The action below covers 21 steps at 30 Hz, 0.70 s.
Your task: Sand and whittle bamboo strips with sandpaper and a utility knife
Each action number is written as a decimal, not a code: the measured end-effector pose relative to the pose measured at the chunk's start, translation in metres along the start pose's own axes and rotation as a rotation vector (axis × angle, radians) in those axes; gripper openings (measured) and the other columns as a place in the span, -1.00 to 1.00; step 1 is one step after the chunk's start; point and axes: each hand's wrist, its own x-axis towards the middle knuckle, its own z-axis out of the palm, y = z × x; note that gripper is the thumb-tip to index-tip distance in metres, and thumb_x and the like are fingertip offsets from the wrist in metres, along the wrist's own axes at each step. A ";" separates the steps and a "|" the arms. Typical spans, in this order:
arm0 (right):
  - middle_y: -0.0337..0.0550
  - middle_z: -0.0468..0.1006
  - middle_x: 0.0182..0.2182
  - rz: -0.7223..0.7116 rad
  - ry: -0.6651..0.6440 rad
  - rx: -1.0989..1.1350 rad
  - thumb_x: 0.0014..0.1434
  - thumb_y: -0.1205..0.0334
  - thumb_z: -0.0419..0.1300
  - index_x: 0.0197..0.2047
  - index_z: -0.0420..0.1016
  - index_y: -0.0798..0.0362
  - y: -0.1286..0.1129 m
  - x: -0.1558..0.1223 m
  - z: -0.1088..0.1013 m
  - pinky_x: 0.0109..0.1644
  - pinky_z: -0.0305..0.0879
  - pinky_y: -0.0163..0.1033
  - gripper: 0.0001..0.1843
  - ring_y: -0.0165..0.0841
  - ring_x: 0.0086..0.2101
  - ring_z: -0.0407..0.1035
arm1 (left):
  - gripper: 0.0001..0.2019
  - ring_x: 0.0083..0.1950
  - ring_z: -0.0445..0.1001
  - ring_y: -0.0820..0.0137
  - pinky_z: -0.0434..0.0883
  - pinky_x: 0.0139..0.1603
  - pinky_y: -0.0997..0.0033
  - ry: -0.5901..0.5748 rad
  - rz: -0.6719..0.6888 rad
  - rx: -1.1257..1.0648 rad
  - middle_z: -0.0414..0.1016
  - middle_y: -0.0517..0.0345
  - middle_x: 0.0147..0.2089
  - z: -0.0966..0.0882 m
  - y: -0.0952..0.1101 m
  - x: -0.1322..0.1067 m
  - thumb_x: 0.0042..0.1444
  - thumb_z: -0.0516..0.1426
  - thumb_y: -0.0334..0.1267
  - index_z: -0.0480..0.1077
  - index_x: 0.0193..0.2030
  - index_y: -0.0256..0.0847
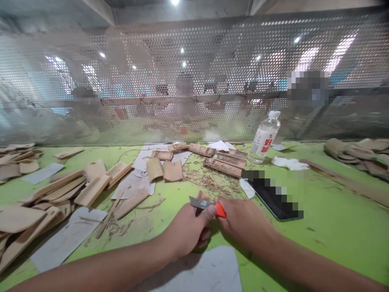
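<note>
My right hand (243, 217) is closed around the orange handle of a utility knife (220, 210), whose grey metal end points left across my left hand. My left hand (188, 227) is closed too, its thumb lying against the metal part of the knife. Behind the blade shows the tan end of a bamboo piece (203, 195), which my left fingers seem to grip; most of it is hidden. Both hands meet low over the green table, above a sheet of white paper (209, 269). Brown shavings (217, 184) lie scattered just beyond them.
Cut bamboo pieces (60, 188) are heaped at left, with another pile (361, 152) at far right. Rough dark pieces (223, 167) lie ahead. A phone (273, 198) rests right of my hands, and a plastic bottle (264, 138) stands before a perforated metal screen (194, 81).
</note>
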 end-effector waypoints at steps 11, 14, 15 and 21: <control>-0.04 0.57 -0.44 0.183 0.021 0.007 0.34 0.29 0.05 -0.25 0.46 0.05 0.023 0.010 -0.015 -0.42 -0.10 -0.22 -0.82 -0.21 -0.44 0.41 | -0.35 -0.64 0.07 0.58 0.07 -0.68 0.53 0.013 -0.039 -0.113 0.08 0.42 -0.56 0.002 -0.001 0.004 0.03 0.21 0.46 0.13 -0.42 -0.12; -0.09 0.51 -0.48 0.168 0.058 0.024 0.33 0.26 0.07 -0.28 0.43 0.03 0.030 0.011 -0.016 -0.41 -0.10 -0.22 -0.84 -0.23 -0.45 0.35 | -0.39 -0.61 0.09 0.59 0.09 -0.63 0.53 -0.008 -0.053 -0.107 0.11 0.41 -0.54 -0.002 0.001 0.003 0.09 0.24 0.37 0.13 -0.40 -0.13; -0.11 0.49 -0.49 0.154 0.059 0.035 0.32 0.26 0.08 -0.30 0.42 0.03 0.030 0.011 -0.015 -0.41 -0.11 -0.22 -0.85 -0.25 -0.46 0.33 | -0.42 -0.60 0.09 0.58 0.09 -0.61 0.53 -0.024 -0.059 -0.097 0.11 0.41 -0.55 -0.004 0.002 0.003 0.11 0.26 0.32 0.13 -0.40 -0.13; -0.16 0.47 -0.52 0.104 0.046 0.079 0.30 0.21 0.11 -0.34 0.37 0.01 0.028 0.011 -0.005 -0.42 -0.12 -0.24 -0.84 -0.30 -0.49 0.27 | -0.62 -0.52 0.22 0.52 0.18 -0.49 0.51 -0.148 -0.095 -0.110 0.26 0.38 -0.47 -0.014 0.014 -0.001 -0.04 0.31 -0.31 0.21 -0.17 -0.14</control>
